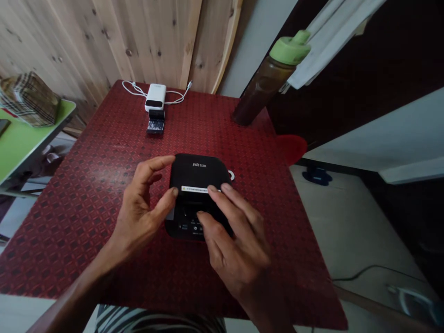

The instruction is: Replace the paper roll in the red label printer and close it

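A black box-shaped device (196, 178), perhaps a small printer, sits in the middle of the red patterned tabletop (86, 240). It has a white and yellow label across its top and small ports or buttons along its near edge. My right hand (236, 240) lies over its near right part, with fingertips resting on the top by the label. My left hand (145, 203) stands at its left side, fingers spread, thumb tip at or very near the edge. The device's near middle is hidden under my right fingers.
A white power bank (155, 97) with a white cable and a black clip-like object (156, 122) lie at the far end. A bottle with a green lid (277, 69) stands at the far right corner. A green table (21, 143) holds a plaid-covered box (29, 99) at left.
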Motion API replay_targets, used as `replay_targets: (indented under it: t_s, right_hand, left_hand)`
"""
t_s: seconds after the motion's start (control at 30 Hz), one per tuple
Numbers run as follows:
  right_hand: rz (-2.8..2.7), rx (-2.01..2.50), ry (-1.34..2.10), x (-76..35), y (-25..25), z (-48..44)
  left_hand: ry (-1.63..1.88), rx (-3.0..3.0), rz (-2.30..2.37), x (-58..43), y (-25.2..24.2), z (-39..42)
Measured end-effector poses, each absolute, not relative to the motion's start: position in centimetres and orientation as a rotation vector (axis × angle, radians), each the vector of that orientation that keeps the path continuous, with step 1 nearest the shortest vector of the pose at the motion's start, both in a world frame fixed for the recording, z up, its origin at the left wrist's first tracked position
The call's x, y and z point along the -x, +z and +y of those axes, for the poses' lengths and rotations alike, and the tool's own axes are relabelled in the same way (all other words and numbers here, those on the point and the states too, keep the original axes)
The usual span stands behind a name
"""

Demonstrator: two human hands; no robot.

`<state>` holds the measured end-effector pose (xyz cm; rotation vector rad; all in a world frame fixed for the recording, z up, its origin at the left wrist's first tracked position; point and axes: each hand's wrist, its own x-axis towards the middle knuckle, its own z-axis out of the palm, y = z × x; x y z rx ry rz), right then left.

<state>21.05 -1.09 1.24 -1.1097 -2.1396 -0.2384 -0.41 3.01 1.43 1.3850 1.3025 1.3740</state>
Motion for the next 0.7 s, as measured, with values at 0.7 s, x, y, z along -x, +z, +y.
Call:
replay_targets:
  t_s: [0.7]
  right_hand:
    - [-1.96, 1.126, 0.138, -22.3, 0.4, -1.3]
  left_hand:
    - [1.226, -0.925, 1.197, 0.1, -0.4, 0.8]
